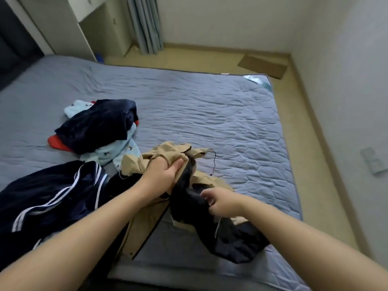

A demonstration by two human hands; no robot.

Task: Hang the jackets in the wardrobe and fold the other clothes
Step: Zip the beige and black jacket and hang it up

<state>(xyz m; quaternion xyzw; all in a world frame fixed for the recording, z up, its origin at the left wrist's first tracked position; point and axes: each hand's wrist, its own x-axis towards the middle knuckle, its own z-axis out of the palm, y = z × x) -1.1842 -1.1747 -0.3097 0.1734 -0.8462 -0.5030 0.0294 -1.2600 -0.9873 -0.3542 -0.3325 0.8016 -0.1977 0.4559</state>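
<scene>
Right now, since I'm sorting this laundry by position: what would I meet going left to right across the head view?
striped navy jacket → tan jacket → cardboard sheet on the floor → wall socket

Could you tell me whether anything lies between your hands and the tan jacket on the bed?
Nothing visible does: the left hand grips the tan jacket and the right hand pinches its dark lining. The navy striped garment lies beside it, not on top.
</scene>
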